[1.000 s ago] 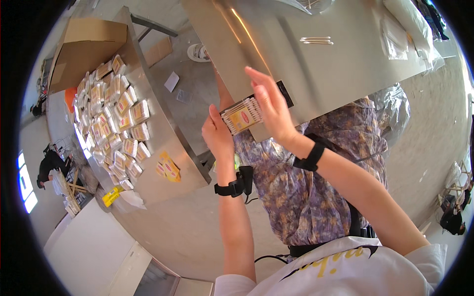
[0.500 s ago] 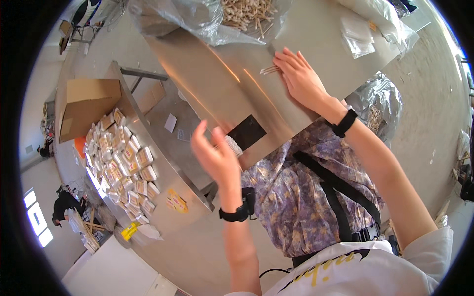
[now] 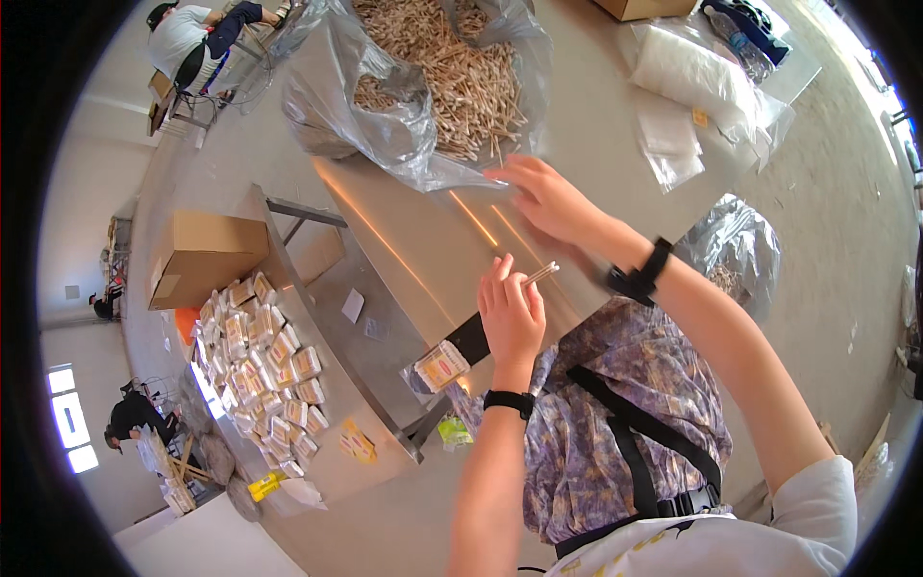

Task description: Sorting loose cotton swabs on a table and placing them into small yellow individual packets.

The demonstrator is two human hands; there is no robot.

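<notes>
Between the thumb and fingers of my left hand (image 3: 511,313) are a few cotton swabs (image 3: 543,273), their white tips pointing right. My right hand (image 3: 556,204), slightly blurred, reaches with parted fingers to the near edge of a clear plastic bag (image 3: 385,144). A large heap of loose cotton swabs (image 3: 471,101) fills that bag. Left of my left hand, a small pack of cotton swabs (image 3: 442,365) rests at the metal table's corner, beside a black pad (image 3: 468,338) partly hidden by the hand.
Many finished packs (image 3: 255,356) lie heaped on a second metal table at left, near a cardboard box (image 3: 210,258). Clear plastic sleeves (image 3: 668,144) and a plastic roll (image 3: 692,72) sit far right. Another bag (image 3: 735,255) stands right of my lap. People sit in the background.
My right hand has left the tabletop swabs and moved to the bag's edge. My left hand has moved right from the pack and now holds swabs. The view has shifted, showing more of the bag.
</notes>
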